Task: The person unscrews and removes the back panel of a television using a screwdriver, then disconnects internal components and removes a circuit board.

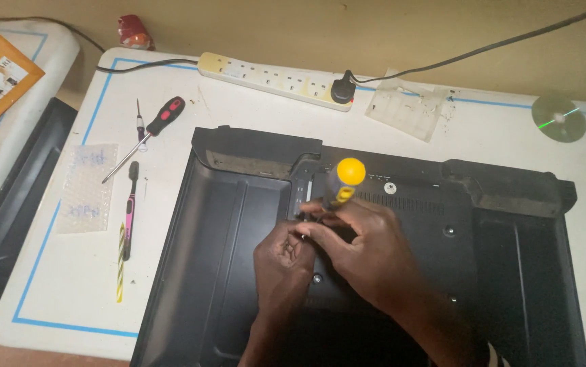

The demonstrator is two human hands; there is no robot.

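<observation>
Hands meet mid-frame: right hand grips yellow-handled screwdriver, left hand pinches near its tip; slippage could gouge the black panel.

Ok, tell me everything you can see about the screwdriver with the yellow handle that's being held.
The yellow-handled screwdriver has a rounded yellow cap and a yellow grip with black insets, plastic by the look of it. It stands nearly upright, tilted slightly, cap toward the camera, over the black back cover of a flat panel on the white table. The right hand wraps its lower grip; the left hand sits close at its base. Shaft and tip are hidden by the fingers.
</observation>
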